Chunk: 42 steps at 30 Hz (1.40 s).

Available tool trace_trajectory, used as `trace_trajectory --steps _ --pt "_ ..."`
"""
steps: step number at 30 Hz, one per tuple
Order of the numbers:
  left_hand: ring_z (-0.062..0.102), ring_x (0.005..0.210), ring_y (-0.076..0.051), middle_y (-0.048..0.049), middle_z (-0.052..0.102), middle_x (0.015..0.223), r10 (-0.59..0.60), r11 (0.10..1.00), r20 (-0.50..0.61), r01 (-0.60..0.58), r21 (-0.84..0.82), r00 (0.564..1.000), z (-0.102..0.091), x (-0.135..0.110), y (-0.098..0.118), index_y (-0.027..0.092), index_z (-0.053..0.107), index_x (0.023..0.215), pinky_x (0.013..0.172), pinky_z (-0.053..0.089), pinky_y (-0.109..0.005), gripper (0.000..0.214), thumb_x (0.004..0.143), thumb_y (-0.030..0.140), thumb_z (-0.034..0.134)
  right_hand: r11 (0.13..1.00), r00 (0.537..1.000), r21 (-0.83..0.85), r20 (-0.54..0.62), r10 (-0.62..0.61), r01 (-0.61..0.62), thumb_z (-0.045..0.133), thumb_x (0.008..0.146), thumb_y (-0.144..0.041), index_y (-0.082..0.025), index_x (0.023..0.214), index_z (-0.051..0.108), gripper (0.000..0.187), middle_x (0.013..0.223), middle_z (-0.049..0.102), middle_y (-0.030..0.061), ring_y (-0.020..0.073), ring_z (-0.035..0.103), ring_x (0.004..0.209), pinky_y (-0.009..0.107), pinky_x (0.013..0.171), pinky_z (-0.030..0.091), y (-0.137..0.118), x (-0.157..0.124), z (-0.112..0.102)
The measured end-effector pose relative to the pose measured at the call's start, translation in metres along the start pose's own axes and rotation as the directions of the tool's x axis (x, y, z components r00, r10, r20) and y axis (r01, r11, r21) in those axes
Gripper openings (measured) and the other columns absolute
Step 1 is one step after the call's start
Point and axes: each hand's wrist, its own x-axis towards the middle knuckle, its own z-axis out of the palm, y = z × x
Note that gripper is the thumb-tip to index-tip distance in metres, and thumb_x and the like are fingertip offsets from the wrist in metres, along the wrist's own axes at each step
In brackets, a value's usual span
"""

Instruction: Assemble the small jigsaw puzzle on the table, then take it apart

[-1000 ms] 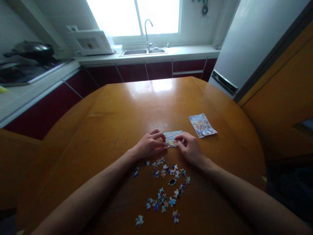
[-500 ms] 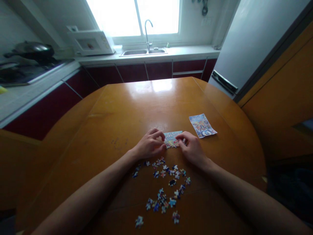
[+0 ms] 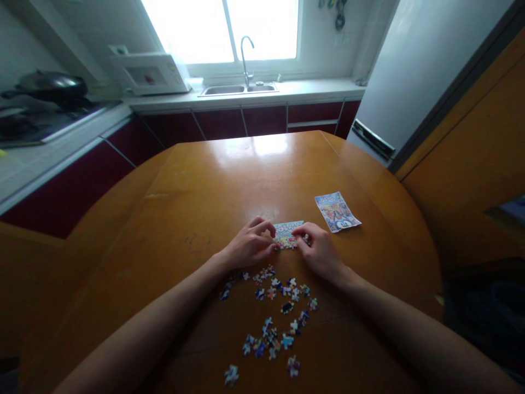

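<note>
Your left hand [image 3: 251, 243] curls loosely, thumb and forefinger apart, at the left edge of the puzzle [image 3: 285, 232], perhaps steadying it. Your right hand [image 3: 322, 253] bends over the opposite edge; I cannot tell whether it grips anything. Loose pieces [image 3: 270, 342] lie nearer you than both hands, seemingly for easy reach. Beyond your right hand lies the sheet [image 3: 337, 210]; the desk [image 3: 229, 180] stretches past both hands to its far edge.

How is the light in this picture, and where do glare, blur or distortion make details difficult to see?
Head view: the window is overexposed white, with glare on the far part of the table; head view: the fridge looks slanted and stretched near the edge; head view: fine print on the joined puzzle section is too soft to read.
</note>
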Motion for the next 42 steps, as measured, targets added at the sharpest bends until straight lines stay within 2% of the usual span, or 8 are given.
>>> trace_trajectory --steps 7,10,15,20,25,35,42 --pt "0.050 0.090 -0.020 -0.0064 0.060 0.094 -0.015 1.000 -0.083 0.012 -0.028 0.996 0.000 -0.001 -0.002 0.024 0.075 0.104 0.083 0.047 -0.034 0.020 0.094 0.023 0.058 1.000 1.000 0.003 -0.010 0.022 -0.022 0.057 0.086 -0.012 -0.020 0.093 0.070 0.016 0.093 0.071 0.0058 0.0204 0.063 0.088 0.035 0.078 0.050 0.004 0.000 0.001" --pt "0.049 0.089 -0.019 -0.0059 0.058 0.092 0.000 1.000 -0.065 -0.002 -0.021 0.998 -0.001 -0.001 -0.002 0.025 0.076 0.102 0.083 0.046 -0.034 0.019 0.093 0.023 0.059 0.999 0.999 0.015 -0.024 0.045 -0.044 0.058 0.087 -0.014 -0.019 0.098 0.069 0.017 0.094 0.071 0.0062 0.0201 0.064 0.086 0.035 0.077 0.050 0.004 0.000 0.001" --pt "0.047 0.086 -0.020 -0.0059 0.057 0.086 0.015 1.000 -0.009 -0.015 0.013 1.000 -0.002 0.001 0.002 0.023 0.076 0.090 0.081 0.046 -0.035 0.019 0.093 0.026 0.058 0.999 0.999 0.008 -0.006 0.035 -0.035 0.057 0.087 -0.013 -0.019 0.095 0.069 0.016 0.094 0.071 0.0064 0.0207 0.064 0.090 0.035 0.078 0.050 0.002 0.000 0.000" --pt "0.048 0.086 -0.020 -0.0064 0.059 0.089 0.017 1.000 -0.071 -0.016 0.011 0.997 0.001 -0.001 0.000 0.022 0.075 0.088 0.081 0.046 -0.035 0.017 0.092 0.024 0.059 1.000 1.000 0.000 -0.007 0.012 -0.012 0.055 0.087 -0.011 -0.020 0.092 0.069 0.017 0.094 0.071 0.0063 0.0210 0.064 0.090 0.035 0.079 0.050 0.002 0.000 0.000" --pt "0.048 0.088 -0.020 -0.0064 0.058 0.089 -0.032 0.999 -0.103 0.031 -0.012 0.994 0.003 -0.003 -0.004 0.021 0.074 0.086 0.081 0.046 -0.034 0.017 0.093 0.024 0.058 0.999 0.998 0.027 -0.042 0.044 -0.043 0.052 0.088 -0.012 -0.020 0.092 0.069 0.019 0.092 0.072 0.0068 0.0221 0.066 0.089 0.036 0.078 0.051 0.001 0.004 -0.006" --pt "0.046 0.084 -0.020 -0.0057 0.055 0.083 0.008 1.000 0.004 -0.008 -0.015 1.000 -0.002 0.001 0.000 0.022 0.076 0.082 0.080 0.044 -0.034 0.025 0.095 0.029 0.056 0.998 0.994 0.044 -0.094 0.055 -0.051 0.051 0.086 -0.011 -0.020 0.090 0.069 0.020 0.090 0.072 0.0064 0.0217 0.066 0.086 0.036 0.076 0.051 0.005 0.011 -0.016" --pt "0.047 0.085 -0.020 -0.0062 0.056 0.085 0.004 0.999 -0.010 -0.004 -0.038 1.000 -0.002 0.000 -0.002 0.023 0.077 0.089 0.081 0.045 -0.035 0.026 0.097 0.030 0.054 0.998 0.996 0.036 -0.076 0.051 -0.048 0.051 0.086 -0.010 -0.020 0.089 0.069 0.021 0.091 0.072 0.0060 0.0215 0.066 0.088 0.036 0.077 0.051 0.004 0.008 -0.014"
